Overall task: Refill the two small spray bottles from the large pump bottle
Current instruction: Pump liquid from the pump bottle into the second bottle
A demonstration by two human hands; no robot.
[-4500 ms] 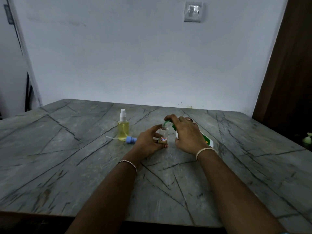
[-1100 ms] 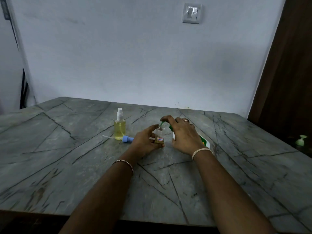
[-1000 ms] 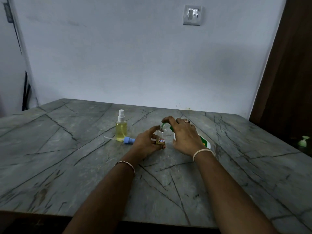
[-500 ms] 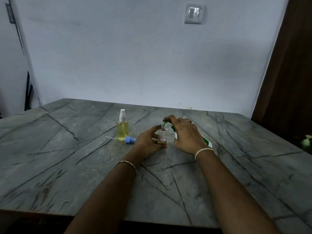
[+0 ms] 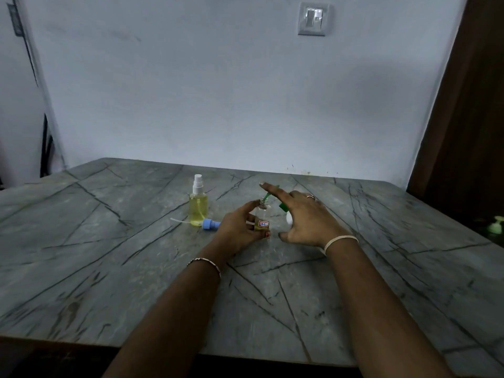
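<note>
Left hand (image 5: 240,227) grips small open bottle (image 5: 262,218), upright. Pump spout (image 5: 266,198) slants down to bottle neck from right. Right hand (image 5: 305,216) just right of bottle, fingers (image 5: 275,190) straight, index on pump head.

Two bare forearms (image 5: 174,309), jewellery at both wrists

The left wrist wears a thin bracelet (image 5: 204,261) of small pale and coppery links; the right wrist wears a plain, narrow, pale bangle (image 5: 341,240). A small metal ring (image 5: 311,197) shows on one finger of the right grip (image 5: 305,216). One nail (image 5: 268,235) on the left grip (image 5: 240,227) looks reddish.
</note>
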